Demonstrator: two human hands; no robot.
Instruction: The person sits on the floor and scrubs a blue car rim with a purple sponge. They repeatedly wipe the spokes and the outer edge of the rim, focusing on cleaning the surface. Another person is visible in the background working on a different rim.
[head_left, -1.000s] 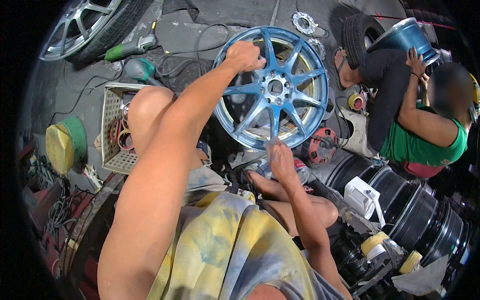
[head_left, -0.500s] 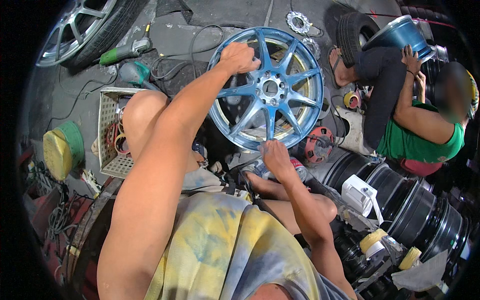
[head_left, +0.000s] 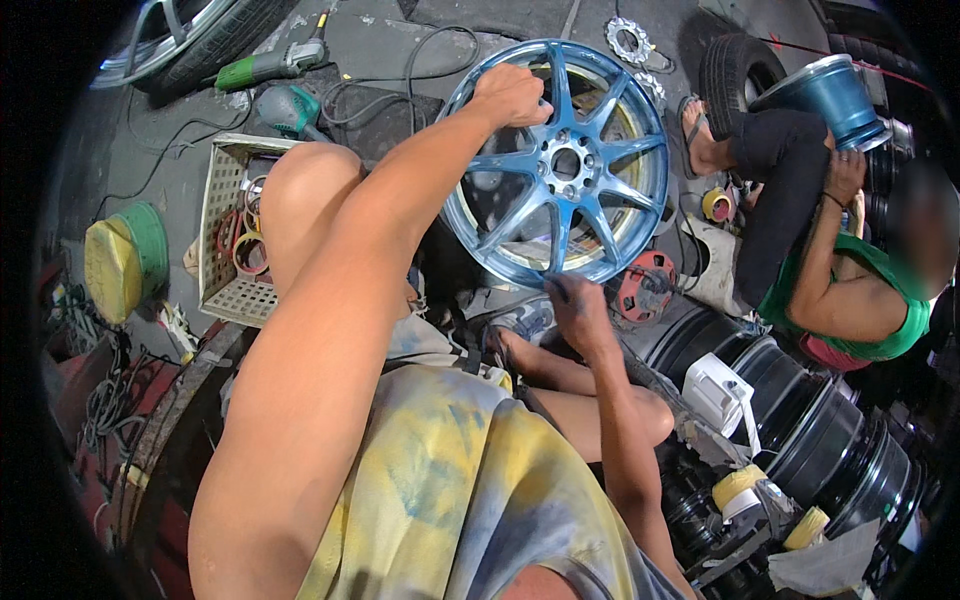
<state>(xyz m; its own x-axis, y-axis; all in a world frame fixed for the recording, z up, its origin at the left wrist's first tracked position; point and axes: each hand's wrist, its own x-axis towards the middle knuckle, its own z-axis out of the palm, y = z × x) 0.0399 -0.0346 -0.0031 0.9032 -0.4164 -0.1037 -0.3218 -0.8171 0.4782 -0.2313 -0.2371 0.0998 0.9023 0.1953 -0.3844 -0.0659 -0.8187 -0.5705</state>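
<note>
A blue multi-spoke wheel rim [head_left: 564, 214] faces up in front of me, with bare metal bolt holes round its hub. My left hand [head_left: 512, 95] is closed at its upper left, over the outer ring and a spoke there. At the wheel's near edge, my right hand [head_left: 582, 312] has its fingers curled against the ring below the bottom spoke. Dark smudges cover those fingers. Whether either hand also holds something small is hidden.
Left of my knee stands a cream plastic basket [head_left: 228, 165] with tape rolls. Beyond it lie a green angle grinder [head_left: 262, 68], a teal power tool [head_left: 287, 108] and cords. On the right, a person in green [head_left: 850, 290] handles another blue rim [head_left: 825, 100]; black rims [head_left: 790, 400] are stacked nearer.
The wheel and both my hands sit a little higher and further right in view. My right fingers have shifted on the near edge. The other person's rim stands more upright, their hand lower.
</note>
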